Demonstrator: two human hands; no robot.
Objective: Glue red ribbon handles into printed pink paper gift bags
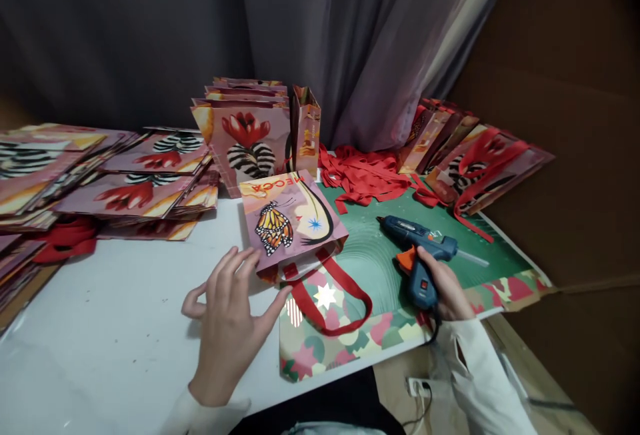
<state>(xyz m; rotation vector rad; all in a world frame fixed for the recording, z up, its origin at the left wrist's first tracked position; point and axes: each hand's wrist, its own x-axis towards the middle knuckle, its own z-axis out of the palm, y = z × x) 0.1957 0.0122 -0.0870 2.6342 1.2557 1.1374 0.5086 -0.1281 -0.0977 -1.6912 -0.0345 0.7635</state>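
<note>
Bag [300, 218], frame centre: one red handle [306, 308] apparently fitted (no second visible from where I stand). Right-side bags [530, 163] look finished; upper-centre bags [250, 135] apparently remain. Left hand [231, 315]: spread wide. Right hand [446, 283]: gripping glue gun [413, 228].

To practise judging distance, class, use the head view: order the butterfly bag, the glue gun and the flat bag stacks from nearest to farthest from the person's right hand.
1. Glue gun: gripped in the right hand.
2. Butterfly bag: to the left of the right hand, mid-picture.
3. Flat bag stacks: farther left, past the butterfly bag.
</note>
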